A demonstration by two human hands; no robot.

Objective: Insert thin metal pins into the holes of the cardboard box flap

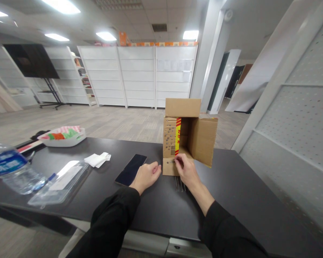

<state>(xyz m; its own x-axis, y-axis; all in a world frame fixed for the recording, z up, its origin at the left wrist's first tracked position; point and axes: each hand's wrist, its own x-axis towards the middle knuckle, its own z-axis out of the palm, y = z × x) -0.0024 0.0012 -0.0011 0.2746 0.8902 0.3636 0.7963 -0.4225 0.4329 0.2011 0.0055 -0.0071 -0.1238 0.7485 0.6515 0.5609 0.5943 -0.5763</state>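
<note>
A cardboard box (169, 138) stands on the dark table with its flaps open, one up and one out to the right. Yellow and red tape (178, 134) runs down its front, beside rows of small dark spots. My right hand (187, 170) is closed in a pinch at the lower front flap (168, 169); whatever lies between the fingertips is too small to make out. Several thin metal rods (181, 184) lie just below that flap. My left hand (148, 174) is curled closed left of the box, its contents hidden, near a dark phone-like slab (130, 168).
On the left are a water bottle (9, 161), a clear plastic case (60, 182), folded white tissue (97, 159) and a white basket (70, 139) with colourful packets. A perforated white panel (298, 136) rises along the right side.
</note>
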